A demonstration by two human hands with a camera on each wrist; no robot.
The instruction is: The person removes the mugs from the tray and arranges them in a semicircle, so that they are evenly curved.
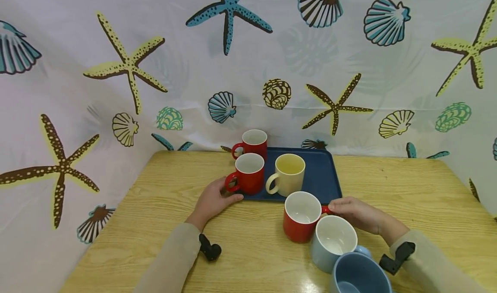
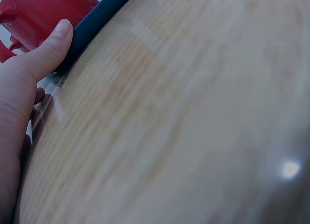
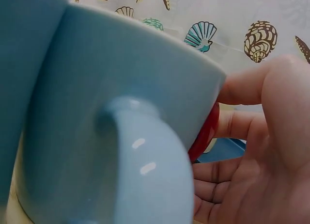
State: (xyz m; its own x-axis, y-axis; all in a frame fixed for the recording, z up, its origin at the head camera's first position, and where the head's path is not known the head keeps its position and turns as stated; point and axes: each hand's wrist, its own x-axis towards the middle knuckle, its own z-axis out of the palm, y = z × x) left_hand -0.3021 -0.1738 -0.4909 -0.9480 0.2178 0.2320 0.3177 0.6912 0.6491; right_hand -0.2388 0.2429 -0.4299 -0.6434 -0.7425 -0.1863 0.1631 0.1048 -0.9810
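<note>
My left hand [image 1: 213, 199] holds the blue tray [image 1: 320, 172] at its front left corner. In the left wrist view the thumb [image 2: 53, 44] lies over the rim beside a red mug, with the other fingers lower and partly hidden. That red mug [image 1: 250, 178] stands on the tray, with another red mug [image 1: 256, 142] behind it and a cream mug [image 1: 290, 178] to its right. My right hand [image 1: 361, 215] pinches the handle of a third red mug [image 1: 297, 226], which is upright in front of the tray. In the right wrist view, a light blue mug [image 3: 121, 64] hides most of that grip.
The light blue mug stands close against the held red mug, its handle toward my right wrist. A darker blue mug [image 1: 359, 275] is nearer, cut off by the frame's bottom edge. Behind the wooden table [image 1: 388, 176] hangs a printed cloth [image 1: 248, 68].
</note>
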